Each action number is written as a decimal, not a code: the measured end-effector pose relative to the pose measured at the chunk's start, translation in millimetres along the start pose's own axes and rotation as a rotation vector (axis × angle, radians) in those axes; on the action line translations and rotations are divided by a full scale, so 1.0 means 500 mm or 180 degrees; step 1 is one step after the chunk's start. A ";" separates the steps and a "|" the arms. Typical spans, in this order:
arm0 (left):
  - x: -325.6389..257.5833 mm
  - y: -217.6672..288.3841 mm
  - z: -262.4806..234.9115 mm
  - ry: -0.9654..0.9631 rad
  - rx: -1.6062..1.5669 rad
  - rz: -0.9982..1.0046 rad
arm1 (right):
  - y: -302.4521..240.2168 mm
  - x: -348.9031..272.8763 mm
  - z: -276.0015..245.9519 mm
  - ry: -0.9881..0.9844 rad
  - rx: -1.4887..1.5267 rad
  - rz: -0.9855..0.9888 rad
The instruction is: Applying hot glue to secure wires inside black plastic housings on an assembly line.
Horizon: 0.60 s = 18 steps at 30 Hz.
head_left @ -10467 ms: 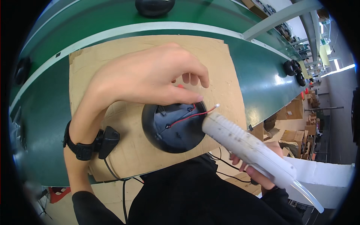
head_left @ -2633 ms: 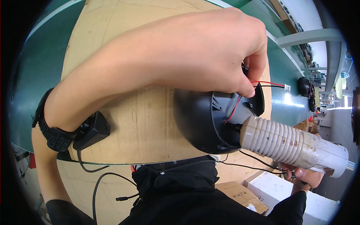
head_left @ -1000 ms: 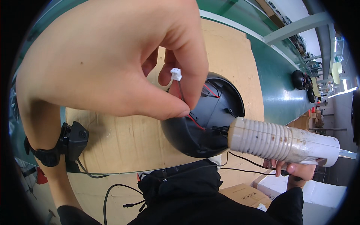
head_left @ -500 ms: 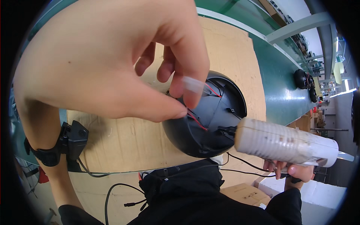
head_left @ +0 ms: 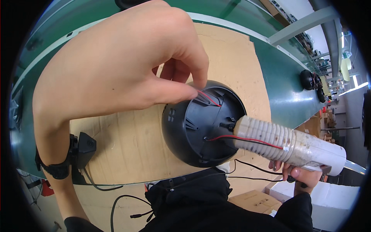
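A round, hollow black plastic housing [head_left: 176, 135] rests on the cardboard sheet, its open side showing ribs and posts. My left hand [head_left: 127, 65] reaches over its far rim, thumb and forefinger pinched on a red wire [head_left: 211, 99] that comes out of the housing. My right hand [head_left: 307, 177] grips a white glue gun [head_left: 297, 147] with a ribbed barrel, a clear glue stick [head_left: 355, 167] sticking out behind. Its dark nozzle points into the housing. A red and black wire pair [head_left: 247, 138] with a small white connector lies across the barrel.
The cardboard sheet [head_left: 127, 150] covers part of a green worktop [head_left: 288, 96]. More black parts [head_left: 308, 80] stand at the far right. A black device [head_left: 87, 145] is strapped to my left wrist, its cable trailing. Below the worktop are loose cables [head_left: 116, 205] and a cardboard box [head_left: 255, 203].
My left hand has moved up and away from the housing's middle. A whitish piece between its fingers no longer shows. One wire pair now lies over the glue gun's barrel.
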State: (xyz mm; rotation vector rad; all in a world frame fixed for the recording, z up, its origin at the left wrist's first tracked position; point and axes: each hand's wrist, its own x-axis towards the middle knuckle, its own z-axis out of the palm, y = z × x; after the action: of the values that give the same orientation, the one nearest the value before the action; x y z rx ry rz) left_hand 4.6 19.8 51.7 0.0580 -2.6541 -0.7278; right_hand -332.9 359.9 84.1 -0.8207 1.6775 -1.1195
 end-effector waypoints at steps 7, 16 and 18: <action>0.006 -0.103 0.078 0.1016 -0.0144 0.0296 | 0.002 0.122 0.162 0.0520 -0.1447 -0.0662; -0.002 -0.102 0.038 0.0582 -0.0301 0.0120 | -0.019 0.152 0.286 0.0505 -0.2003 -0.1301; 0.011 -0.089 0.009 -0.0307 -0.0656 0.0242 | -0.041 0.136 0.278 0.0604 -0.2208 -0.1390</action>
State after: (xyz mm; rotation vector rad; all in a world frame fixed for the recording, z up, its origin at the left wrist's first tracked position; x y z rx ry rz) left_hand -5.1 -17.1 28.1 -0.1364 -2.6385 -0.9964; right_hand -225.5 249.0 59.4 -1.6182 2.1484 -0.9045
